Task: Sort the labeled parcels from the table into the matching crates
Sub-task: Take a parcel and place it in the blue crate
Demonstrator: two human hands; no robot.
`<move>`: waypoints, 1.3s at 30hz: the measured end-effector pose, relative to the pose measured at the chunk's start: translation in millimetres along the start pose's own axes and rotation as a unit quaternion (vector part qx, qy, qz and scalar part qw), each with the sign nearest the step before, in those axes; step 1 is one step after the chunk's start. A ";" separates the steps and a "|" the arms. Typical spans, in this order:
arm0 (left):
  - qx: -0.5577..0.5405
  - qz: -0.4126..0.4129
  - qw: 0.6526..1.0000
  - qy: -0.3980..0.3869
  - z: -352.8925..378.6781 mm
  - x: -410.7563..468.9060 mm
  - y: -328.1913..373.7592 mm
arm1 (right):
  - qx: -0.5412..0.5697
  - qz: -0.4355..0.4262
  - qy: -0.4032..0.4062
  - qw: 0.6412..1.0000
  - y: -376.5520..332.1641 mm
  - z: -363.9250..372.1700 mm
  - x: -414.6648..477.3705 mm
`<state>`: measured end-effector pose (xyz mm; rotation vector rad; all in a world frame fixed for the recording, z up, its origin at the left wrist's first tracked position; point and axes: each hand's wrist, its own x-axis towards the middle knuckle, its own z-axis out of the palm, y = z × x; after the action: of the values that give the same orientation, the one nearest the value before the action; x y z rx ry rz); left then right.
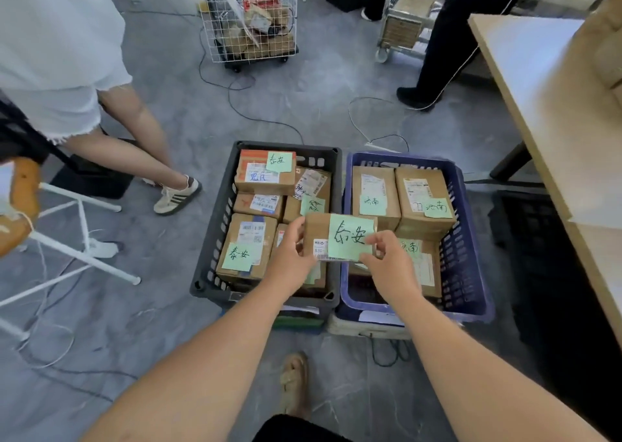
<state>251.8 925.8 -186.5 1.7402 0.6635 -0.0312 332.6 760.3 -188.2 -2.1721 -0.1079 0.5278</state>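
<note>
I have the parcel (340, 241) pinched between both hands just below the middle of the frame, my left hand (292, 256) grasping its left end and my right hand (387, 263) gripping the lower right corner, fingers over the edge of its green note (350, 241). It hangs right above the seam where the black crate (215, 239) meets the blue crate (468, 239), and that is the main risk: a careless drop here could tip it into the wrong side. Its handwriting looks to match the notes on the boxes in the black crate, not those in the blue, so I judge it belongs to the left. The black crate is already packed nearly full, with little flat room showing, so the parcel might perch crooked on the others, slide off, or cover their labels. My right grip also sits partly on the note; dragging my fingers away could peel it loose. The tabletop (525, 81) lies at the right edge of the frame.
</note>
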 end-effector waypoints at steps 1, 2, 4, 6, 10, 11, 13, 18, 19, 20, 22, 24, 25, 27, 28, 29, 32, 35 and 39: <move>-0.001 -0.006 1.000 0.001 -9.2 7.5 -5.2 | 0.002 0.004 -0.004 1.000 -3.9 10.5 4.8; -0.002 -0.014 1.000 0.002 -17.2 14.6 -10.4 | 0.005 0.007 -0.007 1.000 -6.8 20.4 9.4; 0.000 -0.030 1.000 0.005 -29.6 29.2 -19.9 | 0.005 0.011 -0.016 1.000 -10.7 36.9 20.5; 0.002 -0.043 0.999 0.016 -38.0 45.5 -31.6 | 0.002 0.009 -0.027 1.000 -14.4 51.2 35.2; -0.002 -0.069 0.996 0.048 -52.9 83.4 -56.0 | 0.005 0.009 -0.065 0.998 -18.1 81.8 74.5; -0.001 -0.079 0.995 0.055 -57.7 94.7 -62.8 | 0.000 0.007 -0.075 0.997 -18.3 90.4 85.2; 0.003 -0.089 0.994 0.070 -68.0 118.3 -76.8 | -0.003 0.001 -0.089 0.996 -18.6 109.0 107.5; 0.015 -0.099 0.989 0.111 -91.7 169.2 -107.2 | 0.015 -0.005 -0.102 0.995 -20.2 157.5 156.5; 0.020 -0.104 0.987 0.124 -96.0 177.6 -112.8 | 0.014 -0.009 -0.106 0.994 -20.4 165.8 164.7; 0.027 -0.110 0.984 0.136 -100.2 185.9 -118.7 | 0.015 -0.015 -0.110 0.994 -20.4 174.2 173.1; 0.043 -0.113 0.980 0.158 -107.9 201.4 -129.5 | 0.012 -0.022 -0.121 0.992 -20.1 190.6 188.4; 0.053 -0.112 0.977 0.172 -114.8 215.9 -137.8 | 0.006 -0.022 -0.131 0.991 -22.1 205.9 201.6; 0.053 -0.111 0.977 0.175 -117.6 222.7 -141.0 | 0.003 -0.022 -0.132 0.991 -23.8 212.9 207.6; 0.058 -0.110 0.975 0.182 -122.1 234.4 -146.3 | -0.011 -0.029 -0.125 0.992 -28.0 223.7 217.7; 0.063 -0.110 0.974 0.186 -123.8 239.0 -148.0 | -0.017 -0.030 -0.121 0.992 -29.8 227.0 221.9; 0.066 -0.111 0.974 0.188 -125.3 242.3 -149.3 | -0.019 -0.029 -0.121 0.992 -30.9 228.7 224.9; 0.071 -0.122 0.974 0.180 -126.9 243.8 -149.1 | -0.045 -0.037 -0.134 0.989 -30.7 227.3 227.3; 0.057 -0.136 0.971 0.187 -120.7 233.2 -140.8 | -0.088 -0.061 -0.139 0.984 -30.9 216.5 224.2; 0.110 -0.124 0.955 0.245 -102.5 203.3 -120.1 | -0.183 -0.074 -0.133 0.971 -36.0 190.8 209.5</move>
<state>335.6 1117.1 -337.0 1.8829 1.2837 0.1633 448.5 979.1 -330.7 -2.4102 -0.5481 0.7592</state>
